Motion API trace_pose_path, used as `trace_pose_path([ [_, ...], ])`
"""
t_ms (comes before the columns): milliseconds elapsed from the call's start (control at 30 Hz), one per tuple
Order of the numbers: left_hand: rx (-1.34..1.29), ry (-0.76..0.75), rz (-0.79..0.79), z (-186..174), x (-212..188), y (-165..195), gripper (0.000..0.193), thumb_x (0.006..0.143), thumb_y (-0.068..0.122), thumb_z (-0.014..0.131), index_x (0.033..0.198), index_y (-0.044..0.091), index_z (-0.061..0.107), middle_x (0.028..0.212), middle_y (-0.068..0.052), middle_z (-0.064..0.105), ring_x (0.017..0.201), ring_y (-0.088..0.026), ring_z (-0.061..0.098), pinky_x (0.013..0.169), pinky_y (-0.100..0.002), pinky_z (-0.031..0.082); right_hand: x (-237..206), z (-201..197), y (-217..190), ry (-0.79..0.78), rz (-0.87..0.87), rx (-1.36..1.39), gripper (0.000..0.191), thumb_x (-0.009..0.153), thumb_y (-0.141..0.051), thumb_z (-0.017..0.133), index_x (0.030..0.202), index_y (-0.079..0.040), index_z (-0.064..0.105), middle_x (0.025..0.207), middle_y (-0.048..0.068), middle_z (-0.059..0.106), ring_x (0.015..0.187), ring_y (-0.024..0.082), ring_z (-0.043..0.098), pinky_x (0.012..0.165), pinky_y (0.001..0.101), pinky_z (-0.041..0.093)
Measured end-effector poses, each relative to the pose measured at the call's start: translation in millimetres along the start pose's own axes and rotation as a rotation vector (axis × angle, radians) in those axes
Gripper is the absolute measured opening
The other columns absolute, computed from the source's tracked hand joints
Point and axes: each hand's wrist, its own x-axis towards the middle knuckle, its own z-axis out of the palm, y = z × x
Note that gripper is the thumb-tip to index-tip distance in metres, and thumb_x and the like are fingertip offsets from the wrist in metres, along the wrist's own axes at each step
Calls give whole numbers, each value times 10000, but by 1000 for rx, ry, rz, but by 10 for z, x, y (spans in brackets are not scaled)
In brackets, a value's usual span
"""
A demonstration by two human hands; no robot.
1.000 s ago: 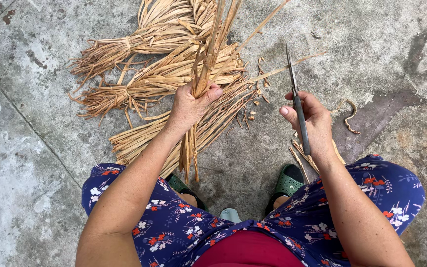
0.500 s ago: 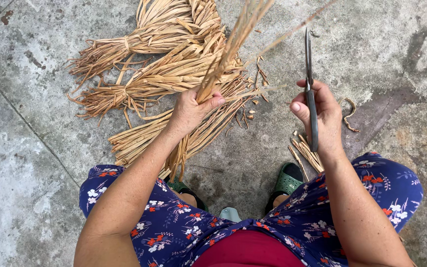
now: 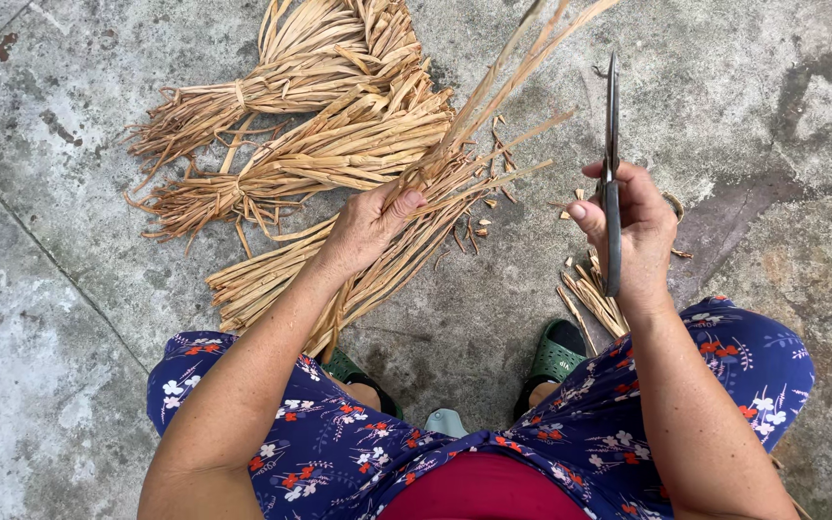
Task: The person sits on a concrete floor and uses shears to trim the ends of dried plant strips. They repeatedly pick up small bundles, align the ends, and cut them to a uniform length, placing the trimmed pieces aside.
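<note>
1. Trimming of dried leaf strips appears to be under way. Landmark for all positions: the left hand [image 3: 368,226].
2. Done, judging from the lay of things: two tied bundles [image 3: 320,116] of tan strips lie on the concrete floor [image 3: 69,318] beyond the left hand, bound near their frayed ends. Short offcuts [image 3: 479,231] are scattered just to the right of that hand, which suggests some cutting has been finished.
3. Left, by the same judgement: a loose, untied sheaf [image 3: 281,274] lies under and on the near side of the left hand, running toward the person's knee. A smaller heap of cut pieces [image 3: 594,294] lies well to the right of the hand, beside a green sandal [image 3: 556,351].
4. Left hand: clenched around a handful of long strips [image 3: 493,91], thumb on top. The strips rise away from the hand toward the upper right, their tips past the frame edge.
5. Right hand [image 3: 637,236]: closed on the dark handles of a pair of scissors [image 3: 611,173], held well to the right of the left hand and apart from the strips. Blades point away from the body; seen edge-on, so whether they are parted I cannot tell.
6. No blade contact with the held strips is visible.
</note>
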Motion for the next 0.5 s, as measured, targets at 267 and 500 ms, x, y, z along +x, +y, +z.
trace_pose_path([
  [267, 65, 16, 119, -5, -49, 42, 654, 1001, 644, 444, 1155, 79, 736, 872, -142, 762, 881, -273, 774, 777, -397, 580, 126, -88, -19, -47, 88, -95, 475, 912, -263, 835, 1307, -79, 649, 904, -40, 624, 852, 44, 595, 778, 207, 508],
  [500, 248, -26, 106, -58, -77, 107, 707, 982, 681, 337, 1173, 129, 736, 654, -129, 669, 681, -294, 717, 654, -453, 562, 109, -105, -57, -28, 89, -116, 440, 919, -232, 859, 1287, -68, 684, 843, -48, 602, 779, 41, 548, 696, 203, 467],
])
